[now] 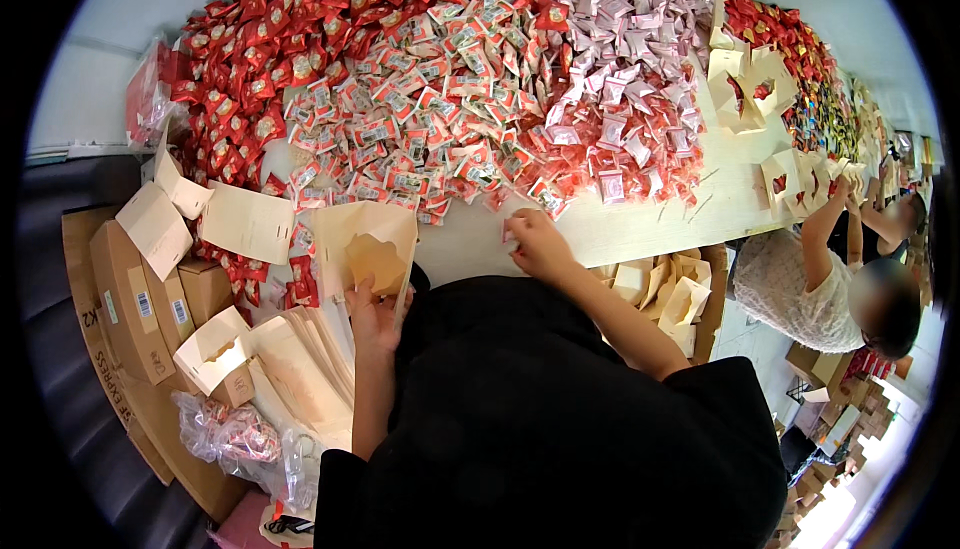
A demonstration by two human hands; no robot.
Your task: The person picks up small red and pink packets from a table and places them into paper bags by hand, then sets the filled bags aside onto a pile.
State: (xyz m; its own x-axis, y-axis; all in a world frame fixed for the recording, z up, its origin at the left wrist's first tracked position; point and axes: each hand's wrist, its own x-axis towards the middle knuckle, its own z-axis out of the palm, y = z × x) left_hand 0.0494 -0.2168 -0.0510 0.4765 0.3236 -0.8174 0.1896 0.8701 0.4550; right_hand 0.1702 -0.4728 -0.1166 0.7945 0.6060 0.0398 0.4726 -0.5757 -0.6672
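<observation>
My left hand [371, 317] grips a cream paper box [335, 234] by its near side, at the table's front edge; the box's top is open toward me. To the right of it, my right hand [540, 244] is closed in a pinch on a small pink wrapped packet [508, 235], just over the bare strip of table [460, 249]. Beyond both hands spreads a heap of small white, red and green packets [430, 119]. Pale pink packets [630, 39] lie to its right, and red wrapped packets [240, 59] to its left and back.
Flat cream box blanks [247, 222] and brown cartons [125, 289] stand at my left, above a clear plastic bag [235, 439]. A carton of folded paper boxes [685, 299] sits below the table edge at right. Farther right, another person [800, 284] works beside filled boxes [800, 179].
</observation>
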